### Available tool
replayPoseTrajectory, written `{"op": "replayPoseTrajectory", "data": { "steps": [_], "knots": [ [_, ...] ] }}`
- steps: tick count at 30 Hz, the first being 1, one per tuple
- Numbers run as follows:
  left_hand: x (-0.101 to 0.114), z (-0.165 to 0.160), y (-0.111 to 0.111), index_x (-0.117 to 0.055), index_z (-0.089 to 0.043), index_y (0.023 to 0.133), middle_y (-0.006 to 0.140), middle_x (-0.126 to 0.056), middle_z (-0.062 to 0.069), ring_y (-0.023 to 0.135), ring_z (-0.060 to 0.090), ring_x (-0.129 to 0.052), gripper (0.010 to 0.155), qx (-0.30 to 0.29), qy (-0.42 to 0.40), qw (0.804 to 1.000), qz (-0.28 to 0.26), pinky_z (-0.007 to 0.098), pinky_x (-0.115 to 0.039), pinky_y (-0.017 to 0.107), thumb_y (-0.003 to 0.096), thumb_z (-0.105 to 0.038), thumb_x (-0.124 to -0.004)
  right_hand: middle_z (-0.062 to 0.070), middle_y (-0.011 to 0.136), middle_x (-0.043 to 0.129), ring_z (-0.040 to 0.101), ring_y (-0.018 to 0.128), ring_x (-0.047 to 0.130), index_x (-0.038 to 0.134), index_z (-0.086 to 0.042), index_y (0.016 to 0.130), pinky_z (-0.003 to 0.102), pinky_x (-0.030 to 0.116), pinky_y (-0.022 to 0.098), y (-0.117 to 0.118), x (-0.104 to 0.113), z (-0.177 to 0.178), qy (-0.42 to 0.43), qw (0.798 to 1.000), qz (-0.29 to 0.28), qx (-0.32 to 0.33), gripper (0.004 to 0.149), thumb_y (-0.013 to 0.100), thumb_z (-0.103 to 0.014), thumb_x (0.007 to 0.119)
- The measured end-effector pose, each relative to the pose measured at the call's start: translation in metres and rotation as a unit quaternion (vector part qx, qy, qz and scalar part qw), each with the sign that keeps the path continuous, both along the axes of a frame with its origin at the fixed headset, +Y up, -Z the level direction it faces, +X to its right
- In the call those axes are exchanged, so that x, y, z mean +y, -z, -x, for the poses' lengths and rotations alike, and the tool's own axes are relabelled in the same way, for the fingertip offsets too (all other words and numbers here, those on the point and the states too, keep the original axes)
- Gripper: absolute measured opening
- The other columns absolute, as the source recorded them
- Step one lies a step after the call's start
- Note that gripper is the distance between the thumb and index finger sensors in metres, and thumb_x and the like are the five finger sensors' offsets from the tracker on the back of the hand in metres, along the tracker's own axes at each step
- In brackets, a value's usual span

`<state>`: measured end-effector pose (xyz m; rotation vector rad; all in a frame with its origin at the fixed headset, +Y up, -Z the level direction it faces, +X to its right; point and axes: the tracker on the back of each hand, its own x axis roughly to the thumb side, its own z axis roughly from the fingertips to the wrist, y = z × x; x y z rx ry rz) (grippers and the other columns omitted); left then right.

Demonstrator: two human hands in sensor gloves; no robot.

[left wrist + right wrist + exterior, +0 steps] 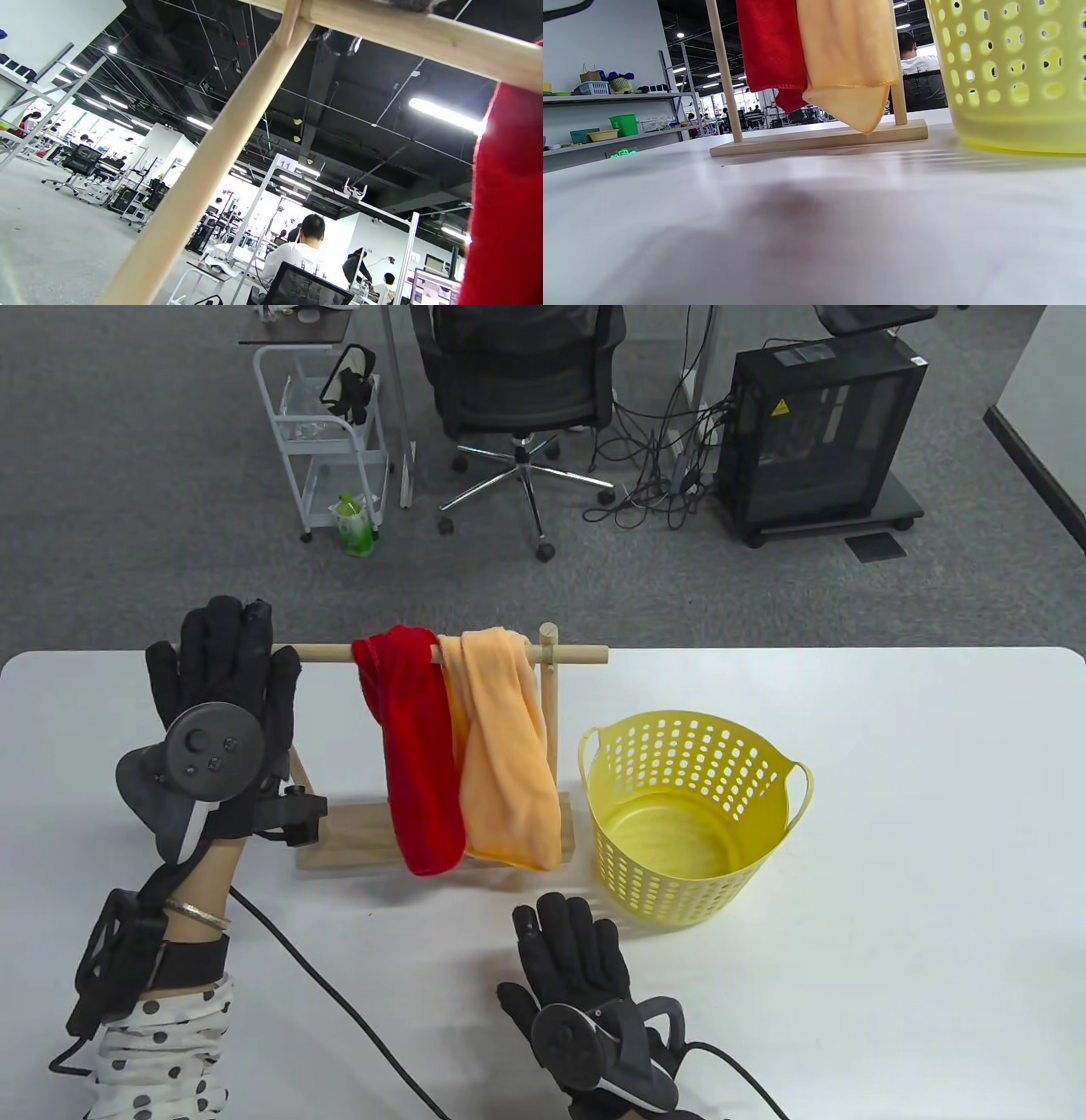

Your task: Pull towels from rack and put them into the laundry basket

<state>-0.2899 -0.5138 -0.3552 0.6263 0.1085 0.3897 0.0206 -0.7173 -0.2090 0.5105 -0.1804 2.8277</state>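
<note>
A wooden rack (356, 836) stands mid-table with a red towel (416, 780) and an orange towel (505, 763) draped side by side over its bar (577, 653). My left hand (222, 645) lies with straight fingers over the bar's left end, holding nothing. My right hand (564, 937) rests flat on the table in front of the rack. Right of the rack stands an empty yellow laundry basket (691, 814). The left wrist view looks up at the rack's post (203, 169) and the red towel (505, 203). The right wrist view shows both the red towel (774, 46) and the orange towel (846, 59) hanging beside the basket (1014, 72).
A black glove cable (339, 993) trails across the white table (891, 967) near its front. Beyond the table's far edge stand an office chair (517, 381), a white cart (327, 432) and a black computer tower (819, 432) on grey carpet.
</note>
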Motion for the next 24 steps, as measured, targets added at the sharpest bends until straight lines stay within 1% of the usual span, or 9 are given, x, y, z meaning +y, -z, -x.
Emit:
{"op": "replayPoseTrajectory", "data": {
  "steps": [4, 9, 13, 15, 17, 18, 20, 23, 24],
  "knots": [
    [0.002, 0.0, 0.002, -0.075, -0.023, 0.112, 0.128, -0.056, -0.007, 0.122, 0.017, -0.046, 0.062, 0.002, -0.02, 1.0, -0.009, 0.041, -0.02, 0.097, 0.0645, -0.056, -0.053, 0.013, 0.123, 0.018, 0.039, 0.112, 0.025, 0.031, -0.016, 0.121, 0.052, 0.022, 0.082, 0.0, 0.0, 0.0, 0.002, 1.0, -0.007, 0.0, 0.072, 0.062, -0.053, 0.049],
    [0.005, 0.001, 0.003, -0.076, -0.023, 0.111, 0.128, -0.056, -0.007, 0.122, 0.017, -0.046, 0.061, 0.003, -0.019, 1.0, 0.005, 0.041, -0.02, 0.097, 0.0647, -0.056, -0.053, 0.012, 0.124, 0.02, 0.038, 0.112, 0.026, 0.032, -0.018, 0.122, 0.052, 0.022, 0.083, 0.0, 0.004, 0.003, 0.011, 1.0, -0.022, 0.013, 0.072, 0.062, -0.054, 0.05],
    [0.005, 0.001, 0.001, -0.076, -0.023, 0.112, 0.128, -0.055, -0.007, 0.122, 0.018, -0.046, 0.061, 0.002, -0.013, 1.0, 0.005, 0.041, -0.02, 0.097, 0.0646, -0.055, -0.053, 0.011, 0.125, 0.022, 0.037, 0.114, 0.029, 0.036, -0.02, 0.122, 0.052, 0.024, 0.084, 0.005, 0.022, 0.006, 0.021, 0.998, -0.06, 0.029, 0.071, 0.062, -0.055, 0.052],
    [0.004, 0.001, 0.001, -0.076, -0.024, 0.112, 0.128, -0.055, -0.007, 0.122, 0.018, -0.046, 0.061, 0.002, -0.011, 1.0, 0.006, 0.041, -0.02, 0.096, 0.0646, -0.056, -0.053, 0.011, 0.125, 0.023, 0.036, 0.114, 0.029, 0.037, -0.021, 0.122, 0.052, 0.024, 0.084, 0.01, 0.04, 0.006, 0.016, 0.996, -0.083, 0.034, 0.071, 0.062, -0.055, 0.052],
    [0.004, 0.001, 0.001, -0.076, -0.024, 0.112, 0.128, -0.055, -0.007, 0.122, 0.018, -0.045, 0.061, 0.001, -0.011, 1.0, 0.004, 0.041, -0.02, 0.096, 0.0647, -0.055, -0.052, 0.01, 0.125, 0.024, 0.036, 0.114, 0.03, 0.037, -0.021, 0.122, 0.052, 0.024, 0.084, 0.016, 0.065, 0.006, 0.023, 0.992, -0.117, 0.042, 0.071, 0.061, -0.055, 0.052],
    [0.004, 0.001, 0.001, -0.076, -0.024, 0.112, 0.128, -0.055, -0.007, 0.122, 0.018, -0.046, 0.061, 0.001, -0.01, 1.0, 0.003, 0.041, -0.02, 0.096, 0.0647, -0.055, -0.052, 0.01, 0.125, 0.024, 0.036, 0.114, 0.03, 0.037, -0.021, 0.122, 0.052, 0.025, 0.085, 0.018, 0.075, 0.006, 0.025, 0.99, -0.131, 0.042, 0.071, 0.061, -0.055, 0.053],
    [0.003, 0.0, 0.0, -0.075, -0.023, 0.112, 0.128, -0.054, -0.007, 0.122, 0.018, -0.045, 0.061, 0.003, -0.007, 1.0, 0.001, 0.041, -0.02, 0.096, 0.0647, -0.055, -0.052, 0.009, 0.126, 0.025, 0.035, 0.115, 0.032, 0.038, -0.022, 0.122, 0.052, 0.025, 0.085, 0.025, 0.103, 0.007, 0.03, 0.985, -0.167, 0.04, 0.071, 0.061, -0.056, 0.053],
    [0.003, 0.0, 0.0, -0.075, -0.024, 0.112, 0.128, -0.054, -0.007, 0.122, 0.018, -0.045, 0.061, 0.004, -0.005, 1.0, 0.002, 0.042, -0.02, 0.096, 0.0648, -0.055, -0.051, 0.008, 0.126, 0.026, 0.034, 0.116, 0.032, 0.038, -0.024, 0.122, 0.052, 0.025, 0.086, 0.039, 0.137, 0.011, 0.038, 0.979, -0.198, 0.031, 0.071, 0.061, -0.056, 0.054],
    [0.003, 0.0, 0.0, -0.075, -0.024, 0.111, 0.128, -0.054, -0.007, 0.122, 0.018, -0.045, 0.061, 0.004, -0.005, 1.0, 0.002, 0.041, -0.02, 0.096, 0.0648, -0.055, -0.051, 0.008, 0.126, 0.025, 0.035, 0.116, 0.032, 0.038, -0.024, 0.122, 0.052, 0.026, 0.086, 0.043, 0.145, 0.013, 0.04, 0.978, -0.205, 0.029, 0.071, 0.061, -0.057, 0.055]
  ]
}}
